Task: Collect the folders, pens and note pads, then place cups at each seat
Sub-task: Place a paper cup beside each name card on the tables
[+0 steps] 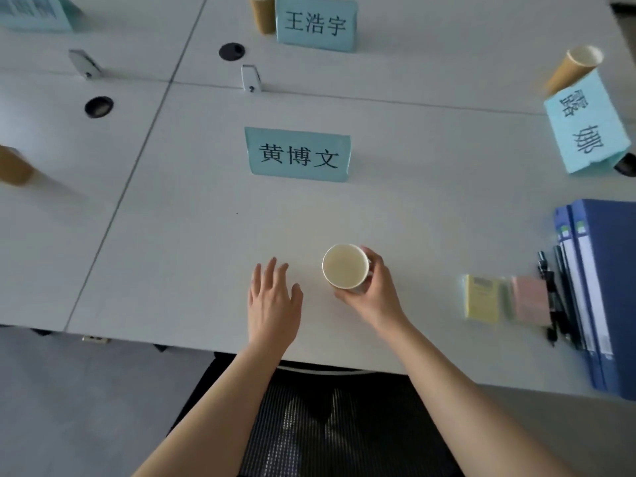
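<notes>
Forearms reach up from the bottom edge; right hand (373, 290) has its grip around a paper cup (345, 266) on the table (192, 242), left hand (272, 299) spread wide, holding nothing, at centre frame.

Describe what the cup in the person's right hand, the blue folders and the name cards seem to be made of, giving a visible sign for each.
Cup: probably paper, matte cream inside with a thin rolled rim.
Blue folders: likely plastic-covered board, smooth with a faint sheen and white spine labels.
Name cards: apparently pale blue paper or thin card, matte; the right-hand one looks creased at its lower edge.
</notes>
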The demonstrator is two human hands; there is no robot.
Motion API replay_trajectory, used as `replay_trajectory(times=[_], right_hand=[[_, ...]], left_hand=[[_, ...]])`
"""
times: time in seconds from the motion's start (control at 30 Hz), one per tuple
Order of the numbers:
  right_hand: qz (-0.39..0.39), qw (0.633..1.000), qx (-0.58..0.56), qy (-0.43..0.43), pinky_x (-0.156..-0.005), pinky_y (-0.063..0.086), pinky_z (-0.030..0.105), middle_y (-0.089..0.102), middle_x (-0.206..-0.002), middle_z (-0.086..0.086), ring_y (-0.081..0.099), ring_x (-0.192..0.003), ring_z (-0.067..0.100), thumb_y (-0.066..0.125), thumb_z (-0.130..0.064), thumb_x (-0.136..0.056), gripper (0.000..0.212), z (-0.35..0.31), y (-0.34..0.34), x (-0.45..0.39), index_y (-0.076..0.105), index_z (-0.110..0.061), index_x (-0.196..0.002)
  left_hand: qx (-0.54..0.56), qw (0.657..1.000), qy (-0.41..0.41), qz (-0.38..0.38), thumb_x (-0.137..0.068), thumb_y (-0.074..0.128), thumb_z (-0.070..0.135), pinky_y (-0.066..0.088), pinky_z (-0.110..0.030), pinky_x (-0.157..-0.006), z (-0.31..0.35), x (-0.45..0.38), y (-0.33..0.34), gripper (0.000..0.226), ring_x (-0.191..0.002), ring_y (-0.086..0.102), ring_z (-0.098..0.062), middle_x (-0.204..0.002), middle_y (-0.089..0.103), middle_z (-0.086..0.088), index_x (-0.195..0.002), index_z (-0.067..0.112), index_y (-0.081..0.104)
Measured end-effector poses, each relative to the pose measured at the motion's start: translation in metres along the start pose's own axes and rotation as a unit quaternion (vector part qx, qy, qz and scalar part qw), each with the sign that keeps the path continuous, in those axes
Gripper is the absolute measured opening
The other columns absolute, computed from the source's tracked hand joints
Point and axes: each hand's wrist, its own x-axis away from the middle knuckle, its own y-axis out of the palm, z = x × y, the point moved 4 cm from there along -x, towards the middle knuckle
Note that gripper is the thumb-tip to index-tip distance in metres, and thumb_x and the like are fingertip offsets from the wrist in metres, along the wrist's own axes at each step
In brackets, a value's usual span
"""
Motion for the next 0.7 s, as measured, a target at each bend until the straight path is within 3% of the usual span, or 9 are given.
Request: replay_trajectory(times=[0.13, 0.4, 0.5, 0.63, 0.7], right_hand=[[0.004, 1.0, -0.008, -0.03, -0.101, 0.046, 0.04, 0.052, -0.122, -0.001, 0.054, -0.117, 0.017, 0.085, -0.021, -0.06, 0.076, 0.001, 0.0, -0.007, 0.043, -0.038, -0.121], [0.002, 1.0, -0.026, -0.012, -0.099, 0.048, 0.043, 0.057, -0.124, -0.004, 0.057, -0.117, 0.016, 0.075, -0.048, -0.052, 0.08, 0.007, 0.0, -0.007, 0.045, -0.036, -0.124], [0.025, 0.999, -0.022, -0.011, -0.097, 0.05, 0.043, 0.056, -0.122, -0.002, 0.058, -0.114, 0.018, 0.076, -0.041, -0.053, 0.078, 0.005, -0.012, -0.007, 0.046, -0.035, -0.125], [0.074, 0.997, -0.011, -0.008, -0.094, 0.051, 0.045, 0.055, -0.12, 0.004, 0.058, -0.11, 0.02, 0.082, -0.018, -0.065, 0.069, 0.003, -0.044, -0.023, 0.048, -0.022, -0.125], [0.096, 0.995, 0.005, -0.004, -0.093, 0.051, 0.044, 0.057, -0.118, 0.006, 0.057, -0.108, 0.022, 0.082, -0.017, -0.068, 0.066, -0.001, -0.059, -0.038, 0.048, -0.018, -0.124]], left_hand=[[-0.06, 0.998, 0.012, -0.035, -0.103, 0.034, 0.038, 0.001, -0.041, -0.122, -0.002, -0.008, 0.015, 0.058, -0.15, -0.014, -0.024, -0.165, -0.003, 0.004, -0.156, 0.024, 0.014], [-0.118, 0.992, -0.005, -0.052, -0.101, 0.033, 0.036, 0.002, -0.047, -0.121, -0.003, -0.01, 0.03, 0.064, -0.149, -0.016, -0.032, -0.164, -0.01, 0.0, -0.156, 0.021, 0.005], [-0.14, 0.989, -0.016, -0.051, -0.1, 0.035, 0.037, 0.003, -0.049, -0.121, 0.0, -0.011, 0.028, 0.065, -0.149, -0.011, -0.034, -0.164, -0.01, -0.002, -0.156, 0.02, 0.007], [-0.156, 0.987, 0.0, -0.046, -0.1, 0.035, 0.036, 0.001, -0.052, -0.12, 0.012, -0.026, 0.024, 0.066, -0.149, -0.01, -0.034, -0.163, -0.01, -0.002, -0.156, 0.02, 0.004], [-0.142, 0.989, 0.005, -0.037, -0.1, 0.036, 0.036, -0.001, -0.05, -0.121, 0.022, -0.042, 0.022, 0.067, -0.149, -0.011, -0.033, -0.164, -0.01, -0.001, -0.156, 0.019, 0.003]])
